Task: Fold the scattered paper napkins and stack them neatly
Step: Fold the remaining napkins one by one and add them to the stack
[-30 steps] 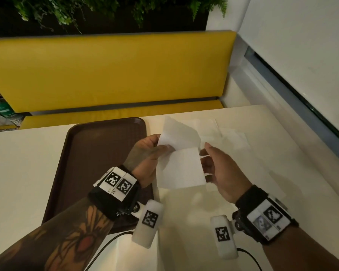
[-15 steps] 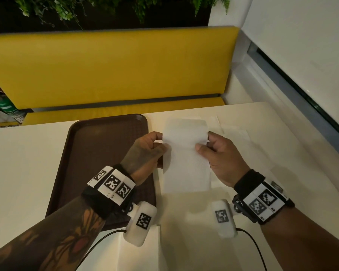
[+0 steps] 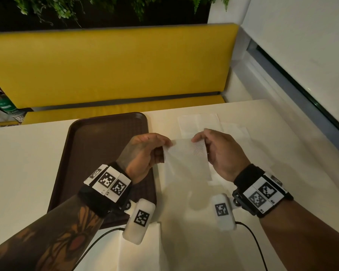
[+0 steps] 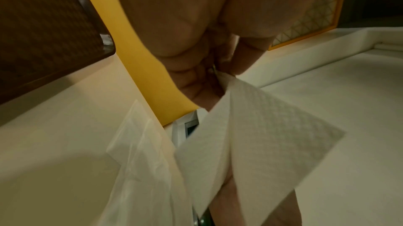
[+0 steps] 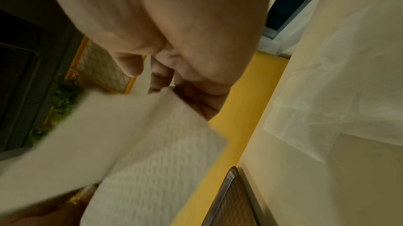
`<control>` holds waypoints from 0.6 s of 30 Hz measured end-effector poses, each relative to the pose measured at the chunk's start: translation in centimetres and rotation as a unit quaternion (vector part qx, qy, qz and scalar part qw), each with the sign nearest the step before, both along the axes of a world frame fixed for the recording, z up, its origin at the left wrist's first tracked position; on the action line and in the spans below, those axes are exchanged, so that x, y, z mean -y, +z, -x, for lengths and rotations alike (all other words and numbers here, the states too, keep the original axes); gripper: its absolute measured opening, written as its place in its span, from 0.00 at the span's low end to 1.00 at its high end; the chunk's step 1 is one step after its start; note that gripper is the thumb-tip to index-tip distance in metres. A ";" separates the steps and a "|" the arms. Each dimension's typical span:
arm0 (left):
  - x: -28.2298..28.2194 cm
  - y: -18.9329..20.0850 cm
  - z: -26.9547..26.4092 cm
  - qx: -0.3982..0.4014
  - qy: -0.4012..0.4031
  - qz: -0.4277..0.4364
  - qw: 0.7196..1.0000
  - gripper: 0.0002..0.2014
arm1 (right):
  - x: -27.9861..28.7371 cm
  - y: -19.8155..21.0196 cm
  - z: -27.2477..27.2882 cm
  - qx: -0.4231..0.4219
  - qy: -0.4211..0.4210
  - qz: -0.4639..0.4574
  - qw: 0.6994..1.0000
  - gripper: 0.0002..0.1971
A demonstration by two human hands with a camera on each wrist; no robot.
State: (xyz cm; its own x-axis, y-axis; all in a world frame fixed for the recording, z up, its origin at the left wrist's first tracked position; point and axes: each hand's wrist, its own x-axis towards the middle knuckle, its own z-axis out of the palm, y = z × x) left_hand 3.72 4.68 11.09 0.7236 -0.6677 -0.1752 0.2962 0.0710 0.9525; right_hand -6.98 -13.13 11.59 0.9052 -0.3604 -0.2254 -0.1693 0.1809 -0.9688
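Held up off the table (image 3: pixel 37 157) between both hands: one white embossed napkin (image 3: pixel 186 159), folded over, hanging down from its top corners. Left hand (image 3: pixel 145 151) at about nine o'clock of the sheet, thumb and fingertips pinching the upper left corner. Right hand (image 3: pixel 221 151) at three o'clock, thumb and forefinger pinching the upper right corner, remaining fingers curled behind the paper. Seen from the left wrist: the napkin (image 4: pixel 250 134) draped in two layers below the pinch, a crease running down its middle, waffle texture plain. Seen from the right wrist: the same napkin (image 5: pixel 141 152) blurred, one flap spread wide toward the lens, the fingers (image 5: pixel 130 64) clamped on its edge.

Directly beyond the hands, at twelve o'clock, more napkins (image 3: pixel 199 124) lying flat and unfolded on the table — overlapping, pale against the pale top, edges hard to separate. Another thin sheet (image 3: pixel 141 249) flat at six o'clock, near the table's close edge, partly under the left wrist camera. Whether further sheets lie beneath the held one cannot be told.

Brown plastic tray (image 3: pixel 98 153) at nine o'clock of the hands, lying flat, the left forearm crossing its near right corner. Yellow bench (image 3: pixel 110 63) across the far side at twelve o'clock, green foliage (image 3: pixel 67 8) above its backrest. Window sill and dark frame (image 3: pixel 294 79) running off toward two o'clock. Green extinguisher (image 3: pixel 2 104) — only partly in view — far off at ten o'clock.
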 end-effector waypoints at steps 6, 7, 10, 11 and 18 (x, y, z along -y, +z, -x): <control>-0.6 -0.4 0.1 0.105 0.004 -0.052 0.993 0.12 | -0.4 -0.7 0.1 -0.013 0.035 0.064 0.997 0.12; -0.6 -0.4 0.1 0.089 0.010 -0.050 0.995 0.16 | -0.6 -0.7 0.1 -0.011 0.035 0.084 0.996 0.11; -0.7 -0.3 0.3 0.064 0.010 -0.083 0.994 0.24 | -1.0 -0.9 -0.1 0.007 0.017 0.086 0.996 0.10; -0.8 -0.4 0.3 0.069 0.002 -0.103 0.992 0.23 | -1.1 -1.1 -0.1 0.011 0.016 0.081 0.997 0.10; -3.1 0.2 0.4 0.038 -0.027 -0.146 0.988 0.14 | -2.1 -1.1 0.3 -0.056 0.115 0.094 0.987 0.06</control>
